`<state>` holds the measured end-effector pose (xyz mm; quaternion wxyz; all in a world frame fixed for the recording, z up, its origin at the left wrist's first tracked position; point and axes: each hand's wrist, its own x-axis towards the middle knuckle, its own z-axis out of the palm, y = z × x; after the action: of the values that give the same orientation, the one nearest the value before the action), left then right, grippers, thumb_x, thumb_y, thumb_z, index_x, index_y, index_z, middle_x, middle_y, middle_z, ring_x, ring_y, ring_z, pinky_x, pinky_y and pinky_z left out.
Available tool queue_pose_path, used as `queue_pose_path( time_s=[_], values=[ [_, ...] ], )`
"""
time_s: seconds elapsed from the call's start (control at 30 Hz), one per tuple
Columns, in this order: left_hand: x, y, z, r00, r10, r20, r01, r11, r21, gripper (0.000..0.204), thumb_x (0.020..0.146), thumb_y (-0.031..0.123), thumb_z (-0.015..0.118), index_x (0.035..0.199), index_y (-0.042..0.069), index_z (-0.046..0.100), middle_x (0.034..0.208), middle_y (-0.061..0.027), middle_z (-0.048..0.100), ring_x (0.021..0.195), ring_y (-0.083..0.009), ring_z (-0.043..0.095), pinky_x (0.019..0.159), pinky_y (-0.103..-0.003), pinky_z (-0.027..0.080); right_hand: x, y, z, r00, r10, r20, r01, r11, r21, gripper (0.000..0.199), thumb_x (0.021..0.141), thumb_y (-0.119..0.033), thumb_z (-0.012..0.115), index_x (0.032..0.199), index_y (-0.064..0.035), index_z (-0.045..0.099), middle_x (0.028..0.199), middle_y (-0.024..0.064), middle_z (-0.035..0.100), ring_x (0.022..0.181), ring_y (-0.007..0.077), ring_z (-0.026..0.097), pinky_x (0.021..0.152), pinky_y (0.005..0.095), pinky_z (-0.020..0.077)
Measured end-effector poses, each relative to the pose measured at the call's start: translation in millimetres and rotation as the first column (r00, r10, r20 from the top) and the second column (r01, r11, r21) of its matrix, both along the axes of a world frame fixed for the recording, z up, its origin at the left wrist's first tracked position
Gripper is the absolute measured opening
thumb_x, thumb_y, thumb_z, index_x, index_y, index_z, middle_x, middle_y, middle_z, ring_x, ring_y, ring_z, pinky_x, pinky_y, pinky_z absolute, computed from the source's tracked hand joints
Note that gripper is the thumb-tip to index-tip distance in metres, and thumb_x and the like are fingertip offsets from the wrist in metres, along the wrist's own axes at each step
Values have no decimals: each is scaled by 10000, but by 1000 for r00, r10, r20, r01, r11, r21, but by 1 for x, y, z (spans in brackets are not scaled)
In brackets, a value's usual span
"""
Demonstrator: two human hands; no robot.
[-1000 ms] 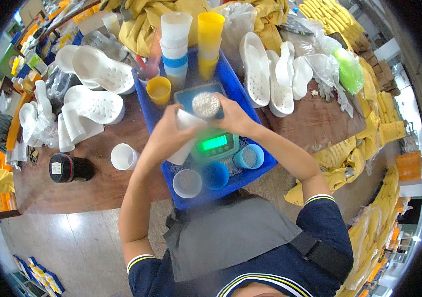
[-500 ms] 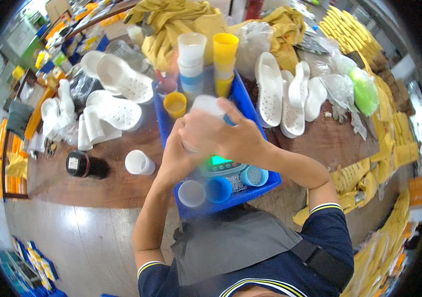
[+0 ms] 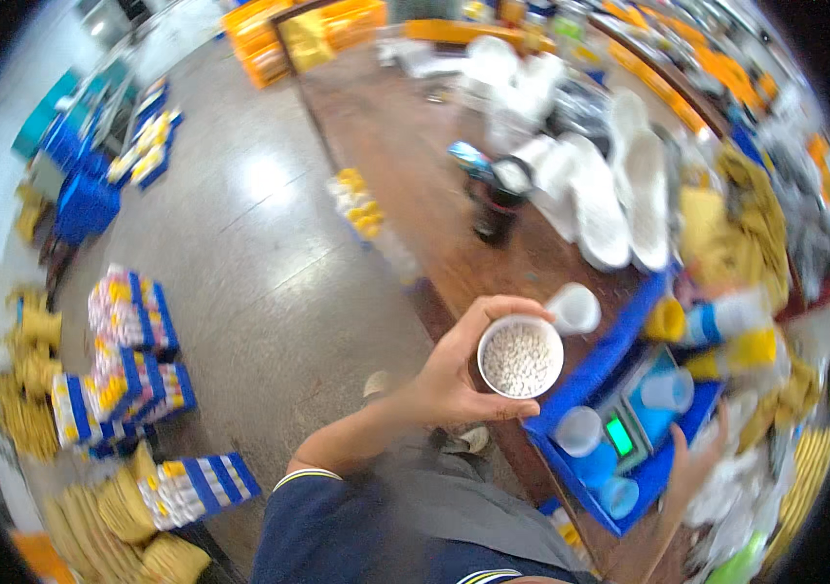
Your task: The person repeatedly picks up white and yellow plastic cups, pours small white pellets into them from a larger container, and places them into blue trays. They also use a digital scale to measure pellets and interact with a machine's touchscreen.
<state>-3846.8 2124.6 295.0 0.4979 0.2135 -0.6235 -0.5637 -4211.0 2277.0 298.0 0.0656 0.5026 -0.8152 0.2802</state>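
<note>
We hold a white cup (image 3: 520, 358) full of small pale beads in our left hand (image 3: 454, 375), the grip clamped around its side, thumb below and fingers curled over the far rim. The cup sits up off the tabletop (image 3: 415, 185), just to the left of the blue tray (image 3: 663, 467) and in front of its near-left edge. Our right hand (image 3: 697, 457) rests at the right edge of the blue tray, fingers spread apart and holding nothing that we can see. On the blue tray stands a small scale (image 3: 634, 419) with a green lit screen, with an empty clear cup (image 3: 670, 389) on it and another clear cup (image 3: 578, 430) to its left. Just beyond the blue tray's left edge a white cup (image 3: 573, 310) lies tipped on the tabletop. Farther beyond the tray lie white shoe soles (image 3: 629, 195) and a dark jar (image 3: 498, 200).
</note>
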Motion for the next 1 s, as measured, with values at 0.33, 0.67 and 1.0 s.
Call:
queue_pose_path(
  time_s=[0.33,0.67,1.0],
  values=[
    [244,-59,-98,998,20,54,-45,843,535,747,736,248,852,1360,88,475,1259,-58,556,1170,-195,551,1028,-352,430,389,-126,-78,655,698,292,-689,709,-149,481,791,-43,769,1232,-18,580,1110,174,659,852,250,647,735,342,539],
    [473,-228,-130,982,120,145,-159,942,295,787,722,252,848,1374,50,458,1311,-118,495,1238,-249,490,1056,-380,384,627,-393,-98,242,913,328,-951,291,-107,231,742,10,748,951,-67,688,846,117,652,706,260,651,608,333,527],
    [760,-453,-113,734,488,473,-674,607,420,777,699,164,861,1373,59,490,1280,-138,578,1196,-235,557,1030,-370,441,943,-730,-141,-310,901,303,-949,-278,-146,191,757,-75,720,938,-74,659,805,97,616,711,289,630,596,386,504]
  ],
)
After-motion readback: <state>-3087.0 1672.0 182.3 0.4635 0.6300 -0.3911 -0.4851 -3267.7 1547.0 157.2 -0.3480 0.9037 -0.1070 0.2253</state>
